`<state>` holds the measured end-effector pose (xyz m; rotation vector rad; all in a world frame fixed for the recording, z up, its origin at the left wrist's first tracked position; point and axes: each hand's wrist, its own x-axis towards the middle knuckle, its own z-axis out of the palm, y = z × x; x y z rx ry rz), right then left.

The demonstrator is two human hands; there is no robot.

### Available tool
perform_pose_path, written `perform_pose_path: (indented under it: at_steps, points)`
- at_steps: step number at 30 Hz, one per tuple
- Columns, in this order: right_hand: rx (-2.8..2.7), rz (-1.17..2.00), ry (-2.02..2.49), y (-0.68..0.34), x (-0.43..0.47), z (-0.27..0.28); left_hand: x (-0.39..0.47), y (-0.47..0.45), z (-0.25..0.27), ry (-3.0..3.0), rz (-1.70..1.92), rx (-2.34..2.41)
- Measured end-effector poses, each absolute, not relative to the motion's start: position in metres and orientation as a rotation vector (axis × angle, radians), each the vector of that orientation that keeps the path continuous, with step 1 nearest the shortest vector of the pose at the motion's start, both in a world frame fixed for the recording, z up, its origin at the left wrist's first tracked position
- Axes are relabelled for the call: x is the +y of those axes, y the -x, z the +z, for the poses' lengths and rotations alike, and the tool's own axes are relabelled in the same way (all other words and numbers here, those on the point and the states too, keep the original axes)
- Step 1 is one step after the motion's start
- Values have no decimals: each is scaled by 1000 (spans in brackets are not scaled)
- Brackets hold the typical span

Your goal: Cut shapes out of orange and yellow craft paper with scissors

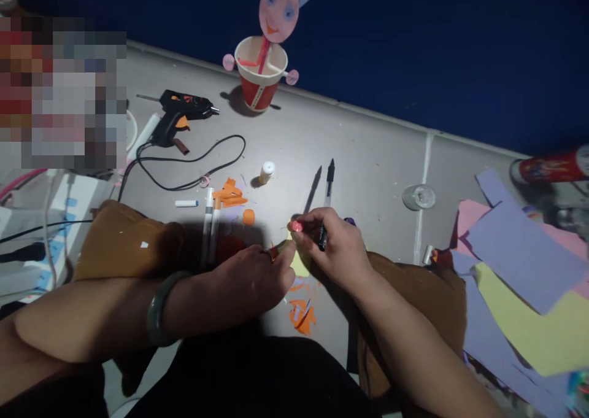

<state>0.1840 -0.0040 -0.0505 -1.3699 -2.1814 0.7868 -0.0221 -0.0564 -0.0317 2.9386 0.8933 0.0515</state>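
My right hand (343, 246) is closed, with a black-capped pen (328, 188) sticking up between its fingers. The thumb and fingertips pinch a small shiny pinkish-red piece (297, 226); its kind is unclear. Just left of it, my left hand (257, 277) is closed with its fingertips pressed together, nearly touching the right hand. What those fingers hold, if anything, is hidden. A piece of yellow paper (301, 266) shows below the hands. Orange paper scraps (302, 317) lie nearer my body. Beyond the left hand are two white-bodied markers (208, 221) and a small orange disc (248, 216).
A red paper cup (259, 92) bearing a pink paper face (278, 10) stands at the back. A glue gun (177, 114) with a looping cord lies left. Nearby stands a small white-capped bottle (267, 172). Coloured paper sheets (524, 252) and a clear glass (418, 197) are right.
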Motion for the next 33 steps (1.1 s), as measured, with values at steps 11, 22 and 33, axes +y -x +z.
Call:
perform_pose_path:
  at_steps: [11,22,33]
  points:
    - [-2217,824,1349,-186,-4,-51,-50,23,-22,-2961,51,980]
    - [-2271,841,1354,-188,0,-48,-41,24,0,-2988,-249,912]
    - [-1675,849,1151,-211,-2,-30,-50,32,-22,-3035,-322,853]
